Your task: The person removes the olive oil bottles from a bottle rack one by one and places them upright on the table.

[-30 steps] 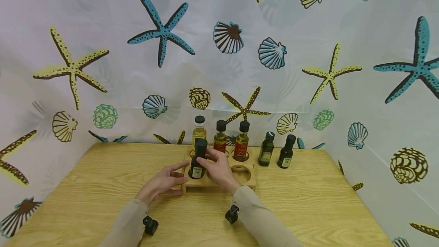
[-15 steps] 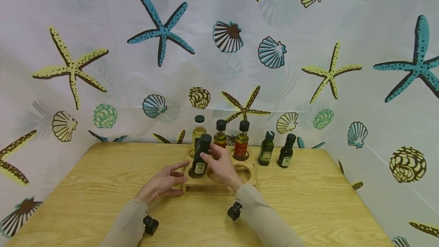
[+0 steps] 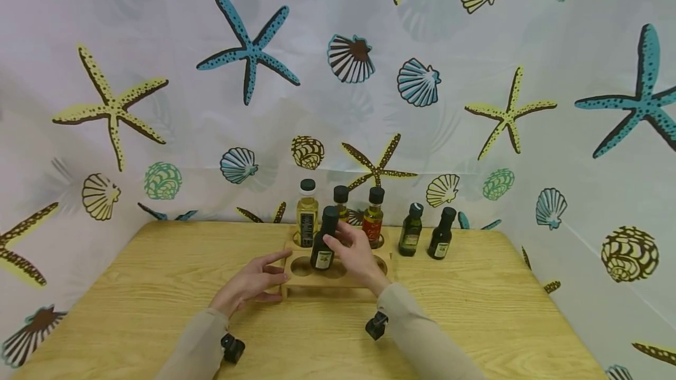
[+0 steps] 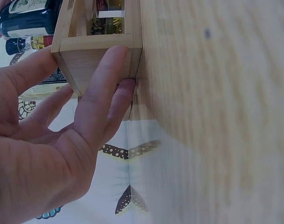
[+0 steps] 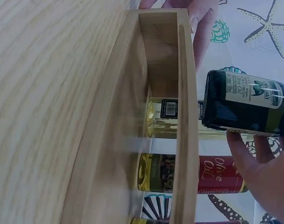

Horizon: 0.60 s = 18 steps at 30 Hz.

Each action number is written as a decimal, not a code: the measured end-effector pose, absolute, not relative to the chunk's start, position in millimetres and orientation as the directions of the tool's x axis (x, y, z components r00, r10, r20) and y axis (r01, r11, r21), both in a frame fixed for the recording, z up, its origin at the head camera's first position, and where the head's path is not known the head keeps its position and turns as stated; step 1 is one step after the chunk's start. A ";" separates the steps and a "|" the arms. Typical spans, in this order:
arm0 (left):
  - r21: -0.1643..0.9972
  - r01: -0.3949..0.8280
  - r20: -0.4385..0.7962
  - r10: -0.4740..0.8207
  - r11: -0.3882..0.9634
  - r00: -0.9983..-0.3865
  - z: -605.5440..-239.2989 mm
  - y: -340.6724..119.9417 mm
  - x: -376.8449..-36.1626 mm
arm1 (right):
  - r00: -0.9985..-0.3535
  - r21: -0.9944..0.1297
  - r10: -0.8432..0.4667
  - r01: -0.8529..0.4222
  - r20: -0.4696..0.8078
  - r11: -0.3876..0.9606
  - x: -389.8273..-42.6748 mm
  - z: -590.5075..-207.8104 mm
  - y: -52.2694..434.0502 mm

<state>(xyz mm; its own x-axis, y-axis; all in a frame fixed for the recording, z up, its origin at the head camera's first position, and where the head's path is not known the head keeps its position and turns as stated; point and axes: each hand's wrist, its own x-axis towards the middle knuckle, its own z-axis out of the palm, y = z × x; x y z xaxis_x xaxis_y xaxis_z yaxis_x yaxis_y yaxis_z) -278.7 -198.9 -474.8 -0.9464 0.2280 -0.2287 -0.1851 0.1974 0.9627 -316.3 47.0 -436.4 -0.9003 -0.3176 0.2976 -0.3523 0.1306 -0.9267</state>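
Since a second ago, the dark bottle (image 3: pixel 323 239) has come up out of the front-left hole of the wooden rack (image 3: pixel 338 277) and now hangs above the front row, slightly tilted, carried in the right hand (image 3: pixel 358 254) toward the middle hole; the left hand (image 3: pixel 252 281) has stayed at the rack's left end. Working down from the largest thing, the wooden table (image 3: pixel 132 309) carries the rack near its back edge, and two more dark bottles (image 3: pixel 410 229) stand on the table just to the right of it. In the rack's back row sit a pale yellow bottle (image 3: pixel 307 213), a bottle half hidden behind the raised one, and a red-labelled olive oil bottle (image 3: pixel 373 217). To do this well, I judge the bottle should be brought upright and kept clear of the back-row caps before it is lowered, with the rack held firm against any nudge. The right grip is narrow, its fingers curled round the dark bottle's body (image 5: pixel 246 105), thumb and fingertips pinching it below the label in the right wrist view. The left grip is relaxed and fairly straight: the fingers (image 4: pixel 104 88) lie flat against the rack's end wall (image 4: pixel 93 56), pressing it without wrapping round it.
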 end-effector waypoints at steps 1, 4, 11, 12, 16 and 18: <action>0.963 -0.184 -0.228 0.228 0.198 -0.947 -475.1 -198.7 -278.8 | -0.902 -0.930 -0.319 -0.345 0.290 0.128 -316.4 -436.7 49.2; 0.964 -0.180 -0.223 0.231 0.195 -0.947 -475.6 -198.3 -278.9 | -0.908 -0.934 -0.316 -0.332 0.277 0.134 -317.0 -438.6 55.3; 0.966 -0.175 -0.218 0.232 0.193 -0.948 -475.3 -198.2 -278.2 | -0.918 -0.942 -0.280 -0.321 0.282 0.102 -321.4 -443.5 67.6; 0.965 -0.174 -0.217 0.233 0.194 -0.948 -475.4 -198.3 -278.3 | -0.918 -0.943 -0.278 -0.319 0.282 0.098 -322.3 -443.8 69.3; 0.966 -0.170 -0.214 0.233 0.196 -0.949 -475.6 -198.5 -278.7 | -0.913 -0.937 -0.267 -0.339 0.307 0.082 -323.9 -443.3 75.8; 0.966 -0.169 -0.213 0.231 0.195 -0.949 -475.1 -198.2 -278.5 | -0.916 -0.938 -0.256 -0.338 0.309 0.075 -323.1 -441.3 78.9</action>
<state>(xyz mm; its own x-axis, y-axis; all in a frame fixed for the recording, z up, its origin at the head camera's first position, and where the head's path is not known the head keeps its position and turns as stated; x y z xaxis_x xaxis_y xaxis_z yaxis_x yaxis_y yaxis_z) -278.5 -198.2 -475.1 -0.9493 0.2314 -0.2129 -0.1692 0.1946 0.9662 -323.1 78.9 -441.3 -0.9159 -0.2559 0.3093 -0.3377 0.0746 -0.9383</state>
